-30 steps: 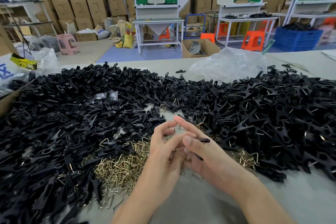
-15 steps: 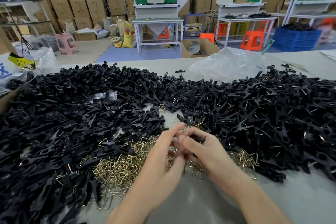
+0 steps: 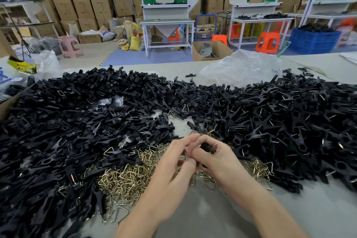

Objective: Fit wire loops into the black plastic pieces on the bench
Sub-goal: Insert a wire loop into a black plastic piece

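My right hand (image 3: 216, 158) grips a small black plastic piece (image 3: 207, 147) just above the bench, its fingers curled round it. My left hand (image 3: 173, 168) meets it fingertip to fingertip and its fingers pinch at the same piece; a wire loop between them is too hidden to make out. Under both hands lies a heap of brass-coloured wire loops (image 3: 123, 179). A large pile of bare black plastic pieces (image 3: 67, 121) fills the left side. Black pieces with wire fitted (image 3: 289, 121) are heaped on the right.
The grey bench (image 3: 212, 218) shows bare surface near me. A crumpled clear plastic bag (image 3: 241, 67) lies at the far edge. A cardboard box corner (image 3: 7, 102) sits at far left. Beyond are workbenches, stools and stacked cartons.
Both hands moved forward, away from me, over the wire loops. My fingers, spread a second ago, have closed together on the black piece.
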`<state>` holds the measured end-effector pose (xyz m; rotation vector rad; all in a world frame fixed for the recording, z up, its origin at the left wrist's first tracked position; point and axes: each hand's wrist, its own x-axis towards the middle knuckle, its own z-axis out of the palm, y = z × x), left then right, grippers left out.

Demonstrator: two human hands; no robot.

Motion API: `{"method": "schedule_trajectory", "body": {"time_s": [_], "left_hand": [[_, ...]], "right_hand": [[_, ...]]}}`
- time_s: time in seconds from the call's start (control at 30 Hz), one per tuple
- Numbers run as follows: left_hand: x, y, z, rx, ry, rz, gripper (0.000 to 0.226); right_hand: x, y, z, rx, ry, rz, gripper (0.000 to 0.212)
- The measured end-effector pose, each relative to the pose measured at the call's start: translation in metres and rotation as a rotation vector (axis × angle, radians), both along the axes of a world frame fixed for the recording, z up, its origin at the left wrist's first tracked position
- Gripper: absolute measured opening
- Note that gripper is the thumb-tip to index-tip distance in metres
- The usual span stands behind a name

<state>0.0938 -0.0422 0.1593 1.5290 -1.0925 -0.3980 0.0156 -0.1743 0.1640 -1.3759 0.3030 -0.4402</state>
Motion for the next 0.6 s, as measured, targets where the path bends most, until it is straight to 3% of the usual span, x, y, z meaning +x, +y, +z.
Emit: {"method": "schedule_trajectory", "body": {"time_s": [0.17,0.27,0.37,0.53,0.6], "left_hand": [[-0.006,-0.004,-0.002,0.051,-0.087,-0.034,0.038],[-0.004,-0.006,-0.007,0.049,-0.084,-0.019,0.037],[-0.003,-0.005,-0.006,0.013,-0.035,-0.025,0.038],[-0.007,-0.005,-0.001,-0.057,0.179,-0.061,0.039],[-0.007,-0.007,0.0,-0.064,0.226,-0.07,0.041]], "right_hand": [[-0.002,-0.001,-0.002,-0.355,0.034,-0.073,0.02],[-0.005,0.002,0.0,-0.45,0.093,-0.108,0.011],[-0.005,0.002,0.0,-0.416,0.156,-0.128,0.002],[-0.009,0.003,0.01,-0.294,0.135,-0.107,0.044],[-0.01,0.002,0.014,-0.275,0.136,-0.106,0.05]]}}
